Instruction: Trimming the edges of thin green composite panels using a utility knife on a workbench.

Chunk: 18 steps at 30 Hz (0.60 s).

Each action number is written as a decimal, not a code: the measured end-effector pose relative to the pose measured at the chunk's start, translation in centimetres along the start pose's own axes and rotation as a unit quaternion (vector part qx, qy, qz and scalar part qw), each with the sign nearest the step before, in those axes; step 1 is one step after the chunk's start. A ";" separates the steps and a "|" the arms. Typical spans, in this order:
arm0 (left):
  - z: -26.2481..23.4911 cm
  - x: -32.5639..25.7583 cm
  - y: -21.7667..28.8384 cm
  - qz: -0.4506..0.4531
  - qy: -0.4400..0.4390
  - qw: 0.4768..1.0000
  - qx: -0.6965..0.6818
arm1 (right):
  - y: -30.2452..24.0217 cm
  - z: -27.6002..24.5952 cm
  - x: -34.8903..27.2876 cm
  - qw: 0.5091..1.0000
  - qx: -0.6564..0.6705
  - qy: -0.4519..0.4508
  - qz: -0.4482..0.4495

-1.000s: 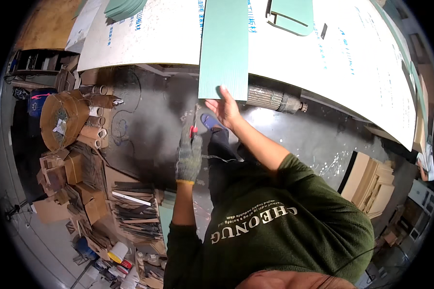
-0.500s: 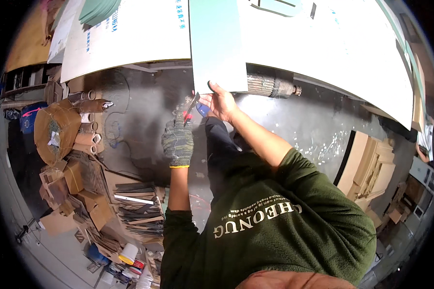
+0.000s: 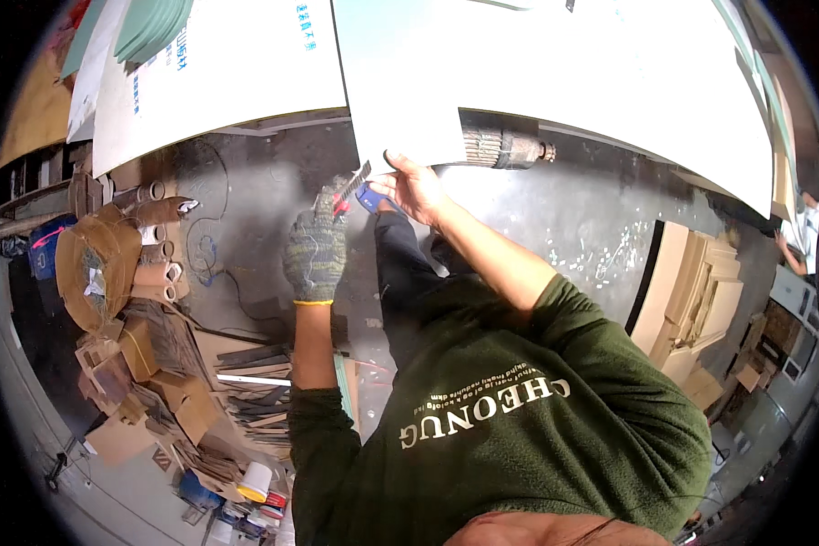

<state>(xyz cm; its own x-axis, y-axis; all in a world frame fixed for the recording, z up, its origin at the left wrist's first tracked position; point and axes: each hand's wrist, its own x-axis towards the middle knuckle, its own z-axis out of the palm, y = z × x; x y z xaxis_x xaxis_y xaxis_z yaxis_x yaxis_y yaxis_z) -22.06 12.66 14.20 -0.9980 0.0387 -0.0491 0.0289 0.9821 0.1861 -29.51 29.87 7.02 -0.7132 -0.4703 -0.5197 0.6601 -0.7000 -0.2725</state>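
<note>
My left hand [image 3: 315,250], in a grey knitted glove with a yellow cuff, is closed round a utility knife [image 3: 357,180] with a red part at the grip. Its dark blade points up beside the near left corner of a long pale board strip [image 3: 405,109]. Bare, my right hand [image 3: 416,191] pinches the strip's near end, thumb on top and fingers beneath. The strip juts out past the edge of the white-topped table. A small blue item [image 3: 369,197] shows just below my right fingers; its kind is unclear.
Large white sheets [image 3: 218,82] cover the table, with curved green sheets [image 3: 155,32] at far left. A ribbed roller [image 3: 500,147] lies under the table edge. Cardboard tubes and a large brown roll [image 3: 100,273] stand left, stacked panels [image 3: 687,291] right. Another person [image 3: 805,237] is at far right.
My view has shifted slightly. My left hand with the knife has moved a little left and up, the blade still by the strip's corner. My right hand keeps its hold on the strip.
</note>
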 end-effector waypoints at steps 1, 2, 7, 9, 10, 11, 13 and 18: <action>-0.1 0.7 0.0 -0.025 -0.022 0.999 0.025 | 0.0 0.0 0.0 1.000 -0.003 -0.003 -0.004; -0.4 1.5 0.0 -0.049 -0.043 0.997 0.050 | 0.0 0.0 0.0 1.000 -0.001 -0.002 -0.006; -1.6 6.5 -0.5 -0.016 -0.038 0.998 0.039 | -0.6 0.4 -0.5 1.000 -0.026 0.003 -0.001; -1.6 8.3 -1.0 0.033 0.011 0.998 0.043 | -0.8 0.5 -0.7 0.999 -0.031 0.006 0.002; -1.6 9.2 -1.3 0.039 0.011 0.998 0.045 | -0.7 0.6 -0.7 0.999 -0.036 0.008 -0.009; -1.5 10.2 -1.6 0.049 0.020 0.996 0.074 | -0.6 0.7 -0.8 0.999 -0.040 0.010 -0.021; -0.6 12.6 -3.5 0.123 0.064 0.986 0.092 | -0.3 0.8 -0.7 0.999 -0.039 0.015 -0.014; -2.2 17.0 -2.4 0.014 -0.056 0.993 0.107 | -0.5 0.9 -1.2 0.999 -0.036 0.032 -0.002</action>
<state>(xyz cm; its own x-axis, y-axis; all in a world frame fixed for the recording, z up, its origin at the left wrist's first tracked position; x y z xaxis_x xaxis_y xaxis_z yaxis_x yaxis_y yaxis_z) -39.23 10.55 15.06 -0.9847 0.0757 -0.1570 0.0803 0.9965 -0.0229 -29.25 30.33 8.47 -0.7006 -0.4316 -0.5682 0.6748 -0.6598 -0.3308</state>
